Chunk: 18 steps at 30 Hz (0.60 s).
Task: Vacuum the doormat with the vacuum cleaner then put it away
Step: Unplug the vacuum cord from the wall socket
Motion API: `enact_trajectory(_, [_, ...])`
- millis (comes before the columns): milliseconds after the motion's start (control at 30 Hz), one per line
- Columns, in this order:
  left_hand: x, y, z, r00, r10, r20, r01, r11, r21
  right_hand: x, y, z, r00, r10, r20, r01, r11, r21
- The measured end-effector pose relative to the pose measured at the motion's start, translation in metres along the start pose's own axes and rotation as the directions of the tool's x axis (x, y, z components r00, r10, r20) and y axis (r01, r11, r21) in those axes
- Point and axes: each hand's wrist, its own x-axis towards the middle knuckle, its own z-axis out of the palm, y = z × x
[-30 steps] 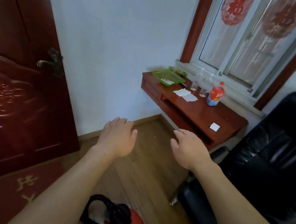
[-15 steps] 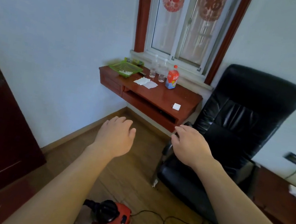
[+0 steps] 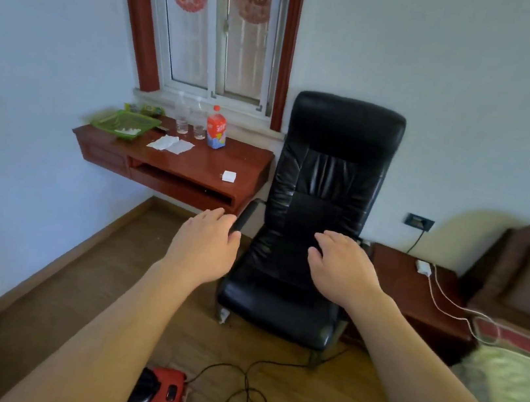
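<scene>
In the head view, both arms reach forward with the palms turned down. The left hand and the right hand hover side by side, apart from each other. Their fingers are loosely extended and slightly spread, and they hold nothing.

The red vacuum cleaner sits on the wooden floor, well below the left fingers and partly covered by the left forearm. Its black cord loops on the floor to the right of it and runs toward the chair base.

A black leather chair stands just beyond the fingers of both hands. The left fingertips overlap its armrest in the picture, and the right fingers show against its seat.

Up and to the left of the left fingers, a red-brown wall-mounted bench sits under the window. It carries a green basket, two glasses, an orange-capped bottle, paper sheets and a small white box.

To the right of the right fingers is a dark nightstand with a white charger on it. A wall socket is above it and a bed lies beyond it.
</scene>
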Motion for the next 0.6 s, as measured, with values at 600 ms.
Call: enact_trajectory(600, [0.022,0.253,0.097,0.917,0.367,0.157,-0.37,0.929,-0.01,-0.135,0.237,-0.04,0.915,0.388,-0.107,-0.393,0.919,-0.028])
